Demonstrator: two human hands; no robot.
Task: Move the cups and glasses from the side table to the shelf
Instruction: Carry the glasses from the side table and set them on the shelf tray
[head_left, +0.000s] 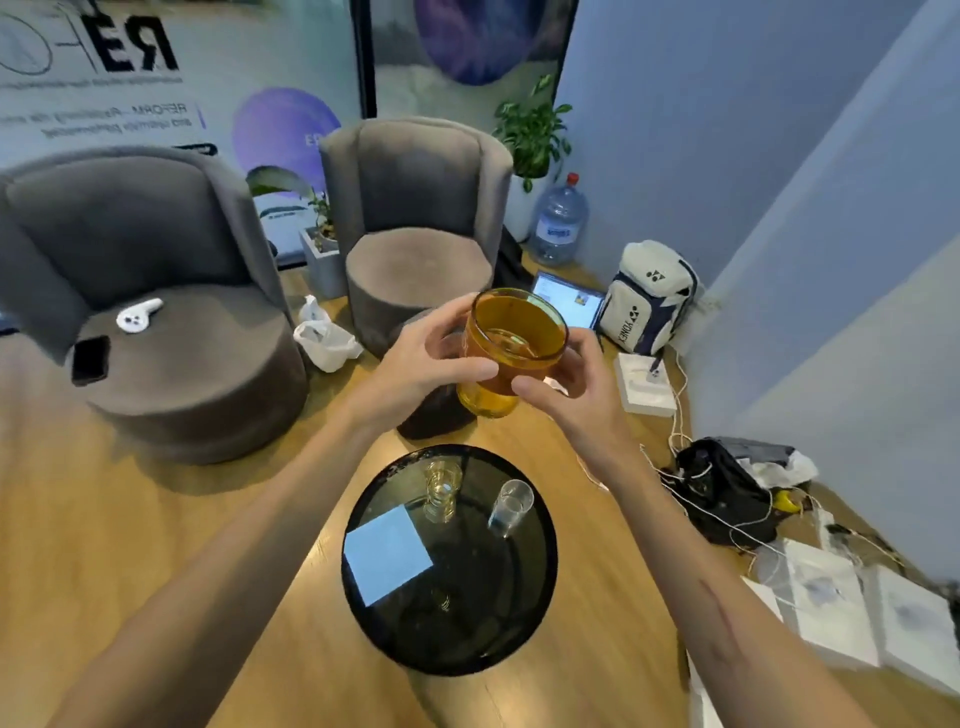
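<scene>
I hold an amber glass (511, 343) up in the air above the floor, beyond the round black side table (467, 639). My left hand (436, 358) grips its left side and my right hand (566, 379) grips its right side. On the side table stand a small ribbed yellowish glass (441, 486) and a clear glass (511, 506) to its right. No shelf is in sight.
A blue paper square (387, 553) lies on the side table. Two grey armchairs (156, 312) (415, 228) stand behind, the left one bearing a phone (91, 359). A backpack (649, 296), cables (727, 499) and white boxes (831, 608) crowd the floor at the right.
</scene>
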